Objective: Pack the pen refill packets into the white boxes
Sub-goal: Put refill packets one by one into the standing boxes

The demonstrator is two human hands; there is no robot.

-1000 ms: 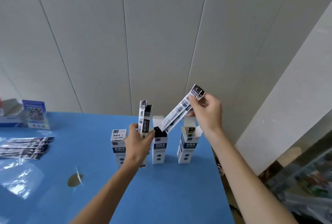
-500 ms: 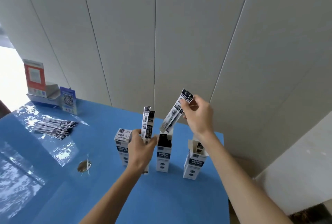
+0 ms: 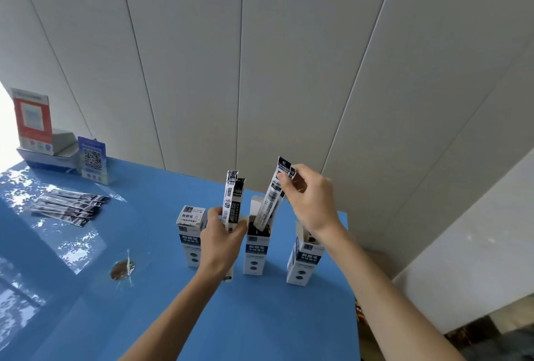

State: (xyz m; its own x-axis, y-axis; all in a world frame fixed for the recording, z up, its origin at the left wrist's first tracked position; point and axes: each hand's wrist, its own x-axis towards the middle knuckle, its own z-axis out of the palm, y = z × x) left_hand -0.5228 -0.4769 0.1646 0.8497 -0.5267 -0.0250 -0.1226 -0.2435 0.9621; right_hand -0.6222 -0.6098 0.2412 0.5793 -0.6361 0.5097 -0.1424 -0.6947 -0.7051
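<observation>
The right hand (image 3: 310,201) pinches a slim black-and-white refill packet (image 3: 271,198), its lower end apparently inside the open middle white cardboard box (image 3: 255,250) on the blue table (image 3: 260,317). The left hand (image 3: 221,240) grips two upright packets (image 3: 232,201) beside a closed box (image 3: 189,233).

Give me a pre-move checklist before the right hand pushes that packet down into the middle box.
1. Right hand pinches the packet near its top: ok.
2. Packet's lower end sits at the mouth of the middle box: ok.
3. Middle box flap is up, mouth open: ok.
4. Packet lined up with the box: not ok, it leans to the right.
5. Room left inside the middle box: cannot tell, dark contents show at the mouth.
6. Left hand grips spare packets upright, beside the box mouth and not over it: ok.
</observation>
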